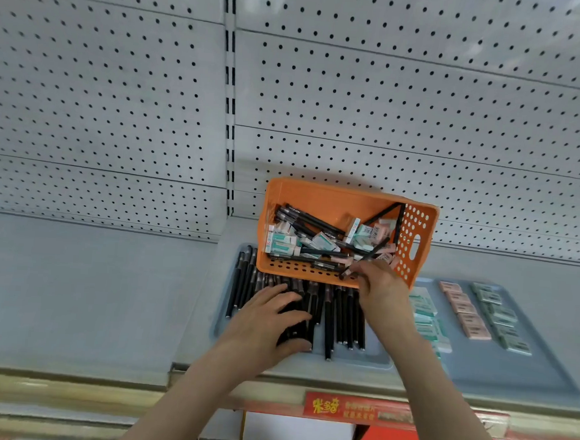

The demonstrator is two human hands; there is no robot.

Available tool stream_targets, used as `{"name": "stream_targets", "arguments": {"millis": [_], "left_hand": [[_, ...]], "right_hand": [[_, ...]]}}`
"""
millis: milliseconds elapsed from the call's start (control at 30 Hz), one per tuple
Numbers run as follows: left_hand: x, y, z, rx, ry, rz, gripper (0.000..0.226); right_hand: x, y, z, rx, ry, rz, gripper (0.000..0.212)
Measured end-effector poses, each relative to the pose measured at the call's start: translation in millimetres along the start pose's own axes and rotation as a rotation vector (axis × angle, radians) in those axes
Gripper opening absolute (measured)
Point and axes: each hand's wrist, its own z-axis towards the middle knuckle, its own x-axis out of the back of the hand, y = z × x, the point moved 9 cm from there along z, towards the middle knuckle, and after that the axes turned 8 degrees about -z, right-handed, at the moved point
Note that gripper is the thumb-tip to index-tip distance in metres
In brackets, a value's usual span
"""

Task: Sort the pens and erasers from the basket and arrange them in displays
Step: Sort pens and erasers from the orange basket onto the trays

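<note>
- The orange basket (334,202) sits tilted against the pegboard wall (119,87) at the back of the shelf, its open side facing the camera, with black pens and boxed erasers (281,245) jumbled inside.
- Right hand (378,284) is up at the basket's lower front rim, fingers pinched shut on a thin black pen (361,262) that slants up into the basket.
- Left hand (271,316) is just below the basket, spread flat with fingers apart, pressing on the row of pens (340,316); nothing is gripped in it.
- That row lies side by side on a grey tray (368,357) directly under the basket's front edge.
- To the right of the basket, a second grey tray (528,370) carries erasers in columns: green-and-white ones (423,306) nearest the basket, a pink column (464,311) beyond them, another green column (501,318) farthest out.
- Below the basket, along the shelf's front lip, runs a red label strip (354,410).
</note>
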Motion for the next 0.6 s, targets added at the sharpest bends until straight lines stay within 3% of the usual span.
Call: {"name": "stream_targets", "arguments": {"millis": [100,200,367,467,600], "left_hand": [[17,6,9,-0.017,0.155,-0.025,0.05],[24,9,29,-0.013,0.225,-0.011,0.034],[23,-1,54,0.08,0.245,0.071,0.033],[20,-5,57,0.106,0.248,0.085,0.031],[17,-7,55,0.122,0.243,0.071,0.028]], "right_hand": [[-8,12,19,0.033,-0.106,-0.155,0.042],[-19,13,30,0.102,-0.221,-0.284,0.037],[-10,-1,49,0.255,-0.149,-0.339,0.015],[-27,-7,46,0.263,-0.307,-0.375,0.017],[-42,-4,43,0.255,-0.372,-0.398,0.022]]}}
